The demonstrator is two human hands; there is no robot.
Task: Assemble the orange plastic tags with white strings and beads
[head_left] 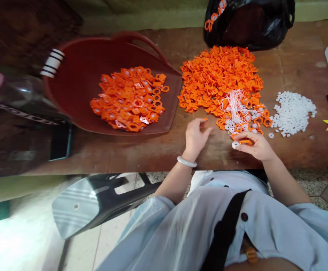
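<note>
Right hand (254, 145), fingers pinching white disc (234, 146), left hand (196, 138), finger grip unclear, orange piece (205, 119) mostly hidden, bag (247, 28) cropped

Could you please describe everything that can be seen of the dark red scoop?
The dark red scoop looks like plastic or rubber, with a curved wall, a loop handle on its far rim and a white band with black stripes at the left. Its straight, open edge faces right, towards an orange pile. It rests on the wooden table and holds a heap of orange pieces. Neither the left hand nor the right hand touches it.
</note>
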